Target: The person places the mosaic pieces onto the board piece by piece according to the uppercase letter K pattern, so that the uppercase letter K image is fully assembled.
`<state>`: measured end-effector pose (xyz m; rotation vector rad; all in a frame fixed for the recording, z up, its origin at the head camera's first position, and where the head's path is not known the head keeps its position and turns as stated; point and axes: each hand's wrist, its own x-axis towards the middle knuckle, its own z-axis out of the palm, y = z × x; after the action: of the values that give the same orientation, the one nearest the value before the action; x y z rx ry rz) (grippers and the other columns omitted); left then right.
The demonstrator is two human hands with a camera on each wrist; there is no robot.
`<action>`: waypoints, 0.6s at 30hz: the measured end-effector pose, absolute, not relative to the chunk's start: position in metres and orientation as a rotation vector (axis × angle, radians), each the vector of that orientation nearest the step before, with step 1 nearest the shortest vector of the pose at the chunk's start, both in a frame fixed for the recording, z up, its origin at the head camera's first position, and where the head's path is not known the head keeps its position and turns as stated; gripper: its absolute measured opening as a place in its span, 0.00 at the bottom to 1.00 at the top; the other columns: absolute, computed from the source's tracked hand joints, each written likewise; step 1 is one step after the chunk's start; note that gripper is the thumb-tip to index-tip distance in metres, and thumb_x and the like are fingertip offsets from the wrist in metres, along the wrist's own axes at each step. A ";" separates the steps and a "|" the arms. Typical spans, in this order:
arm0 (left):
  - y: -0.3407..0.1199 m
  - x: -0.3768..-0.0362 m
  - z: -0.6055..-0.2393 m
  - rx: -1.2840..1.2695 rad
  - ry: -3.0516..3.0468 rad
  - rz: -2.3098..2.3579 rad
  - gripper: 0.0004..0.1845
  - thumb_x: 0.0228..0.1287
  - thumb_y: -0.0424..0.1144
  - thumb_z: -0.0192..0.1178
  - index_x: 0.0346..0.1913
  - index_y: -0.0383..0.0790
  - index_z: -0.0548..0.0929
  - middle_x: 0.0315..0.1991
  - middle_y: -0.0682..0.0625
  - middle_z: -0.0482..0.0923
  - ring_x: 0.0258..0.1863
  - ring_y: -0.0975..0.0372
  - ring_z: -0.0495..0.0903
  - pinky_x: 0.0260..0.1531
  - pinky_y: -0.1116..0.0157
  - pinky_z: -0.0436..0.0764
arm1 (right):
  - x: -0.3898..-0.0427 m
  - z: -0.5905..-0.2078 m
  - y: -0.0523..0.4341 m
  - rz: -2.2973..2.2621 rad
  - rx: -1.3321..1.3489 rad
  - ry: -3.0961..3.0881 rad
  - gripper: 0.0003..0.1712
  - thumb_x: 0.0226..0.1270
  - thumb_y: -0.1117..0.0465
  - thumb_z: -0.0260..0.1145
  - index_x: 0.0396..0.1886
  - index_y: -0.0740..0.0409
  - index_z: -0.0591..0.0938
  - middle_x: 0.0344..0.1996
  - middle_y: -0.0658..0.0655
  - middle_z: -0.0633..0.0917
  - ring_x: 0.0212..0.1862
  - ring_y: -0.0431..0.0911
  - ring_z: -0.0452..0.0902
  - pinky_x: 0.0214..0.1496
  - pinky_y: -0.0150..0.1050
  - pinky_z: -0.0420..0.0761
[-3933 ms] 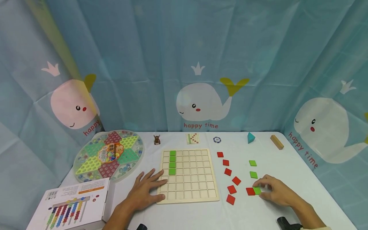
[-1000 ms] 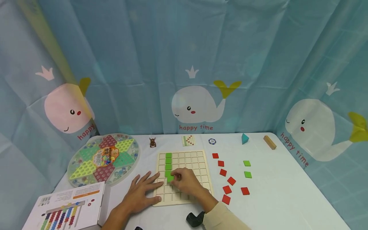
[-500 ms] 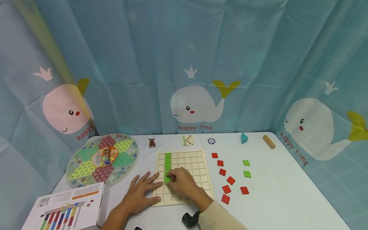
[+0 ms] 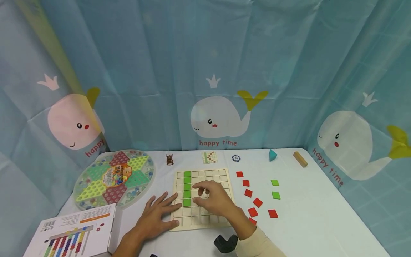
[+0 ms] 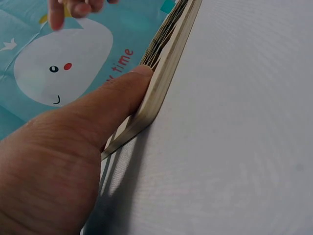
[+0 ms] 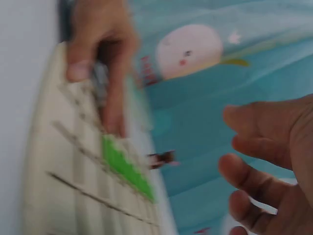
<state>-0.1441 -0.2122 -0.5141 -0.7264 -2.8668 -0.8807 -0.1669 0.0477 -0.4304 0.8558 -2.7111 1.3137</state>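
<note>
A wooden grid board (image 4: 199, 218) lies on the white table, with a column of several green square tiles (image 4: 187, 187) set in its second column. My left hand (image 4: 155, 216) rests at the board's left side, fingers spread; in the left wrist view its thumb (image 5: 115, 98) lies on the board's edge. Above the board, just right of the green column, is my right hand (image 4: 215, 200), thumb and fingers apart with nothing between them. In the right wrist view the right hand (image 6: 274, 156) is likewise free of any tile.
Right of the board lie several red tiles (image 4: 258, 202) and two green tiles (image 4: 276, 195). Behind it are a small brown figurine (image 4: 170, 159), a pattern card (image 4: 210, 157), a chip (image 4: 236, 158), a teal block (image 4: 272, 155) and a wooden bar (image 4: 300, 159). A round game board (image 4: 115, 178) and white box (image 4: 74, 230) stand left.
My right hand has carried a green tile from the right side to the lower end of the green column, let go of it and drawn back rightward. My left hand stays at the board.
</note>
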 end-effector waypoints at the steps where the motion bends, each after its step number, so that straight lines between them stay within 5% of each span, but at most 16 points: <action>1: -0.212 -0.144 -0.514 -0.725 -2.867 -0.881 0.31 0.54 0.65 0.63 0.59 0.55 0.82 0.69 0.56 0.65 0.71 0.49 0.54 0.64 0.39 0.40 | -0.165 -0.424 0.052 1.323 0.877 -2.699 0.20 0.58 0.61 0.72 0.52 0.53 0.84 0.31 0.43 0.80 0.39 0.49 0.74 0.41 0.41 0.77; 18: -0.212 -0.144 -0.515 -0.733 -2.845 -0.925 0.31 0.53 0.64 0.64 0.58 0.54 0.83 0.69 0.55 0.65 0.71 0.48 0.54 0.63 0.40 0.40 | -0.144 -0.378 0.166 1.196 0.889 -2.582 0.26 0.56 0.58 0.75 0.56 0.45 0.81 0.39 0.39 0.79 0.43 0.41 0.72 0.42 0.40 0.76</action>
<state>-0.1437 -0.2120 -0.5148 -0.7328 -2.8448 -0.9248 -0.1443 0.1659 -0.3779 0.8890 -2.5818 1.1958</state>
